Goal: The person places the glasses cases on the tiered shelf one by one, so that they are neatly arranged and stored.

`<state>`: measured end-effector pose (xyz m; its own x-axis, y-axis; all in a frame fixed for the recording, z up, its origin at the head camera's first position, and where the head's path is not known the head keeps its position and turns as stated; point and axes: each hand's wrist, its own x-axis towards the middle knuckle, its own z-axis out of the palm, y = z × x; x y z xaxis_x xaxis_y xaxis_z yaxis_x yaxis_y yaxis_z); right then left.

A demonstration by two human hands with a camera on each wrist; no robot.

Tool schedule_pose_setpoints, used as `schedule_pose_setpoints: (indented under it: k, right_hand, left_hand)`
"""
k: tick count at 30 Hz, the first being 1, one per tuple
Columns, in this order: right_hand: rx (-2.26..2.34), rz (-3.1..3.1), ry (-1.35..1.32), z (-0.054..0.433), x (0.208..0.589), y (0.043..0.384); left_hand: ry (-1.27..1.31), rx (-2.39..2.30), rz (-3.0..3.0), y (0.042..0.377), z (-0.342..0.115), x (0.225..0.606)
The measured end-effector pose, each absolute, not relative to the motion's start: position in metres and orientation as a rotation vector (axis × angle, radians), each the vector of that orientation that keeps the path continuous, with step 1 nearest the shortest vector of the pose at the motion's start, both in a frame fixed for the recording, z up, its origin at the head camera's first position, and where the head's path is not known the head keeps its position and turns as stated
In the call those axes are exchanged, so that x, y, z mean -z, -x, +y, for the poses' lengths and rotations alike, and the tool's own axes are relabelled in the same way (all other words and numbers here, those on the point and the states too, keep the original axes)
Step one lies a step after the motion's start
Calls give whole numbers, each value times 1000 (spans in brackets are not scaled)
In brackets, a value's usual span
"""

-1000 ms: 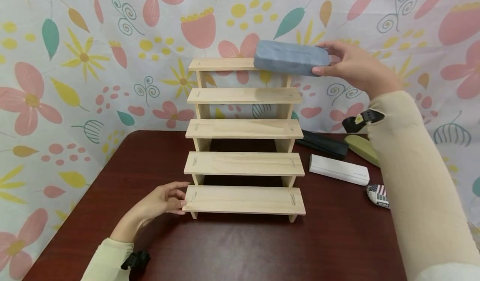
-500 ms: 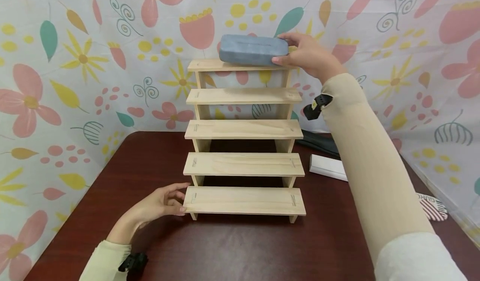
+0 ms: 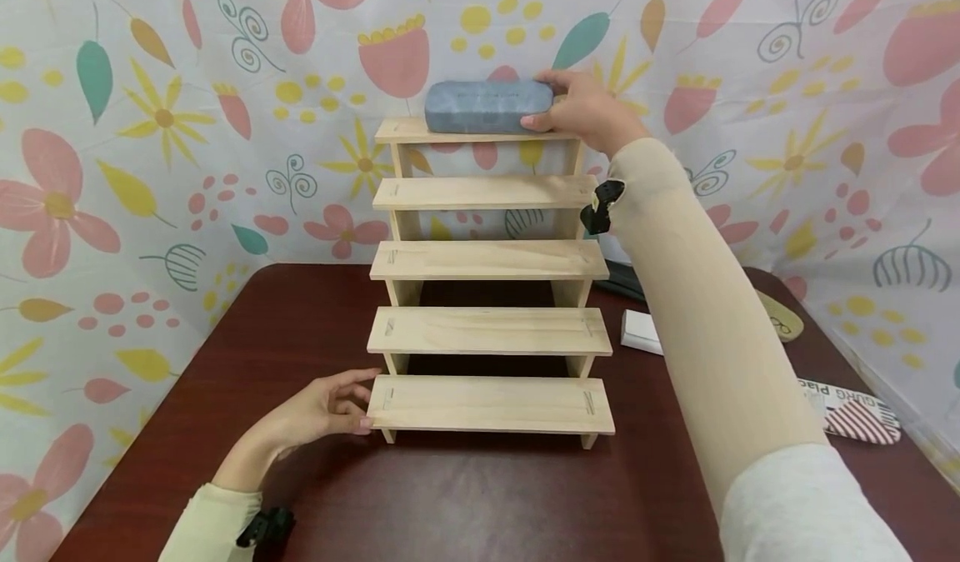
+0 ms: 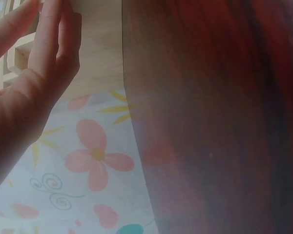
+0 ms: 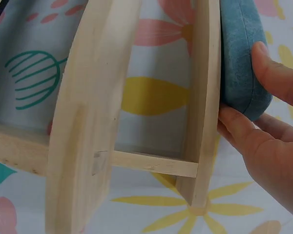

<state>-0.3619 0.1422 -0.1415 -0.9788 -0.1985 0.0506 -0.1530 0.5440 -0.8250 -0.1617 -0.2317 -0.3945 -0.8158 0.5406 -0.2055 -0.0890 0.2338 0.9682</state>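
A blue glasses case (image 3: 487, 107) lies lengthwise along the top step of a light wooden stepped stand (image 3: 491, 403). My right hand (image 3: 588, 112) holds the case by its right end, thumb on the front and fingers behind. In the right wrist view, the case (image 5: 243, 53) sits right against the top board, and the right hand's fingertips (image 5: 232, 117) are at its end, close to the wood. My left hand (image 3: 318, 412) holds the left end of the lowest step, with the thumb at the front corner and the index finger toward the back corner.
Right of the stand, on the dark red table (image 3: 480, 504), lie a black case (image 3: 622, 281), a white case (image 3: 640, 331), an olive-green case (image 3: 782, 316) and a patterned case (image 3: 855, 412). My right forearm partly covers them. A floral cloth (image 3: 172, 178) hangs behind.
My right hand has carried the blue glasses case leftward from beyond the stand's right end and lowered it onto the top step. My left hand has stayed at the lowest step.
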Motion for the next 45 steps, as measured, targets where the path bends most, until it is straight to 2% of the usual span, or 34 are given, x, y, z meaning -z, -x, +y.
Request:
schedule_pose_setpoints:
  k: [15, 30, 45]
  right_hand:
    - [1463, 2839, 363, 147, 159, 370]
    - [1527, 2857, 427, 157, 165, 364]
    - [1750, 2894, 484, 197, 169, 334]
  left_hand:
    - [-434, -1597, 2024, 164, -229, 394]
    - [-451, -1572, 2031, 166, -234, 392]
    - [-449, -1583, 2036, 168, -236, 393]
